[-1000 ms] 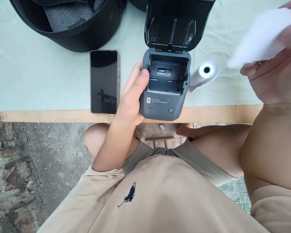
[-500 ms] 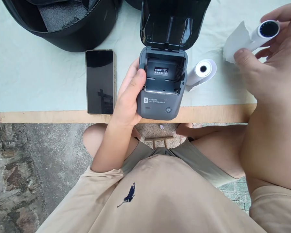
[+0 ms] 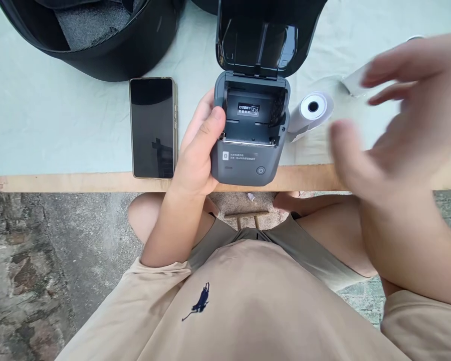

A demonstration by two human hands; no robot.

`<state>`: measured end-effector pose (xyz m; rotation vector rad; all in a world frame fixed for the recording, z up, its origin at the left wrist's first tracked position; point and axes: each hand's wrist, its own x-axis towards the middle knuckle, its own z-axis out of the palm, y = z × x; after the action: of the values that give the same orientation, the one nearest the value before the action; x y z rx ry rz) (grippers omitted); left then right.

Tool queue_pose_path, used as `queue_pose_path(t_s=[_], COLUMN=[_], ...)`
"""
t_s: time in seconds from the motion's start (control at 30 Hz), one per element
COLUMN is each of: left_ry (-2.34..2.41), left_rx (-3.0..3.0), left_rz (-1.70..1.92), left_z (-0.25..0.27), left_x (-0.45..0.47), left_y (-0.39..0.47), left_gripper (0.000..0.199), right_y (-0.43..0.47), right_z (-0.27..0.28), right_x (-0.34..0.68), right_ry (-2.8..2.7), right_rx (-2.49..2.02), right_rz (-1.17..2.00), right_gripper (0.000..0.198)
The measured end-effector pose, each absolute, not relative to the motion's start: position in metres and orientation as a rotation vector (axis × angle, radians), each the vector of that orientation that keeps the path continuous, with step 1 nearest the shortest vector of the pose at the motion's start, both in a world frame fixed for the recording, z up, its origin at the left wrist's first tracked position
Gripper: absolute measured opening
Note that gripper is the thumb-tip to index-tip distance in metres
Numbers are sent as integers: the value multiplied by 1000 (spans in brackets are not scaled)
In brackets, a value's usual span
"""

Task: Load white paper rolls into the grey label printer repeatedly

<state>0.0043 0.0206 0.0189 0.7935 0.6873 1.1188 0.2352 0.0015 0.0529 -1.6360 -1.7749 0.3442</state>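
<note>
My left hand (image 3: 201,145) grips a dark grey label printer (image 3: 244,168) by its left side, thumb over the edge. The printer's black lid (image 3: 261,42) is raised, and its roll compartment shows nothing inside but a small printed sticker. Right beside the printer, a white paper roll (image 3: 308,114) lies on the cloth with its dark core facing up. Blurred by motion, my right hand (image 3: 402,110) is in the air with its fingers apart, holding nothing. Behind it a second paper roll (image 3: 355,80) lies on the cloth, mostly hidden by the hand.
A smartphone (image 3: 153,128) with a dark screen lies left of the printer. At the upper left stands a black zippered case (image 3: 135,55) with grey foam inside. The pale cloth (image 3: 60,120) covers the table, whose wooden front edge (image 3: 67,181) runs above my lap.
My right hand has let go of the second paper roll, leaving it on the cloth, and has moved toward me and left. The left hand and printer have stayed nearly still.
</note>
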Motion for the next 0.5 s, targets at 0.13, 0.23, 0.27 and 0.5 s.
queue_pose_path(t_s=[0.13, 0.23, 0.27, 0.5], left_ry=[678, 716, 719, 618], left_rx=[771, 746, 735, 720], left_rz=[1129, 1128, 1133, 1147], left_z=[25, 28, 28, 20], left_x=[5, 7, 8, 5], left_y=[20, 18, 18, 19], left_gripper=[24, 26, 26, 26], right_y=[6, 13, 14, 14], right_z=[42, 35, 34, 31], right_x=[228, 214, 209, 199], right_ry=[-1871, -1948, -1977, -1935], right_rx=[-1499, -1472, -1487, -1520], right_rz=[381, 303, 273, 362], right_gripper=[40, 48, 52, 67])
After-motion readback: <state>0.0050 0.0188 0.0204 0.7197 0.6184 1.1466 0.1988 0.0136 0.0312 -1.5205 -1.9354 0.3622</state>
